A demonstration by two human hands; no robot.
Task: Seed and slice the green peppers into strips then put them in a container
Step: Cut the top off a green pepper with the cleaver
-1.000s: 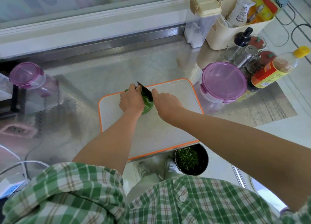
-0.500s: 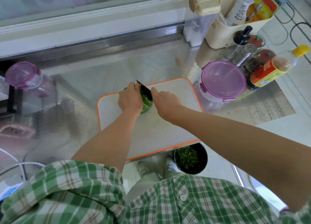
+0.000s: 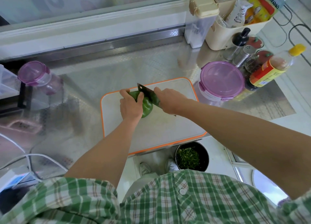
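A green pepper (image 3: 146,107) lies on the white, orange-rimmed cutting board (image 3: 168,131) near its far edge. My left hand (image 3: 130,105) grips the pepper from the left, fingers curled over its top. My right hand (image 3: 169,100) holds a dark cleaver (image 3: 146,92), whose blade is set into the pepper's right side. Part of the pepper shows to the right of the blade. The knife's handle is hidden inside my right hand.
A round container with a purple lid (image 3: 221,81) stands right of the board. Bottles and shakers (image 3: 269,69) crowd the far right. Another purple-lidded jar (image 3: 35,76) sits at the left. A dark pot of green scraps (image 3: 191,156) is on the floor below the counter edge.
The blade has sunk further into the pepper and my right hand has shifted slightly. My left hand keeps its grip on the pepper.
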